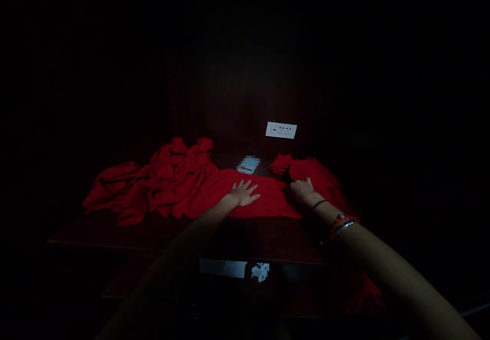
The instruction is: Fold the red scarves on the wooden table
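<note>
A large red cloth [179,187] lies rumpled across a dark wooden table [268,238] in a very dim room. My left hand [244,193] rests flat on a smoothed part of the cloth, fingers spread. My right hand [302,189] sits curled on the cloth's right side, and it looks pinched on the fabric. Thin bangles and a red thread circle my right wrist [340,223]. More red cloth [319,174] is bunched behind my right hand and hangs off the table's right edge.
A white wall socket plate [281,130] is on the dark wall behind the table. A small pale blurred object [248,165] lies on the table near the wall. Something white [260,271] shows below the table's front edge. All around is darkness.
</note>
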Demonstrator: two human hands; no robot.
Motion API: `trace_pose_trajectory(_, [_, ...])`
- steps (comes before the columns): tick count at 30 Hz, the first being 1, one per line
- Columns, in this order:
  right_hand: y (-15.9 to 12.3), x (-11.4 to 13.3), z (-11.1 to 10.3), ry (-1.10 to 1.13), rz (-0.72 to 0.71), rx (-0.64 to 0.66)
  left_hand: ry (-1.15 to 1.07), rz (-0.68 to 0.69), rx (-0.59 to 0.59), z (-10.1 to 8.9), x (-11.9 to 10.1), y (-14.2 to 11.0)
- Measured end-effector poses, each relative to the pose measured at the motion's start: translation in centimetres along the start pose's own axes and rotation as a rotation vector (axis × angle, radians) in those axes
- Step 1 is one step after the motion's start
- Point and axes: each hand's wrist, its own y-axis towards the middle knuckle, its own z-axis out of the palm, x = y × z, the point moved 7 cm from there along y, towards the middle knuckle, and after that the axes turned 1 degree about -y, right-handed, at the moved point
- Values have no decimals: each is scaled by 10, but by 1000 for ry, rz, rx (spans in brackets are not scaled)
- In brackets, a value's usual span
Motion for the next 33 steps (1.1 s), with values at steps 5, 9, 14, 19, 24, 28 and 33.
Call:
trace_pose_trajectory(5, [-1,-29,-38,225,54,-242,11,25,-54,-5,13,-3])
trace_pose_trajectory(9, [-10,-54,-81,599,-106,-386,-38,56,-532,-57,11,-12])
trace_pose_trajectory(14, [-32,-56,-122,630,-344,-360,-452,332,-258,-79,-21,14])
trace_pose_trajectory(19, [-54,-77,-144,568,-277,-138,-639,395,-215,-133,-22,-8])
trace_pose_trajectory(24, [-84,-111,-158,860,-90,-39,-572,498,-212,-207,-23,-87])
trace_pose_trajectory(28, [-99,-137,-180,1211,-111,-290,-590,386,-37,-222,-13,-123])
trace_pose_trajectory(33, [-78,-141,-150,1065,-70,-172,-957,266,333,-159,-1,-108])
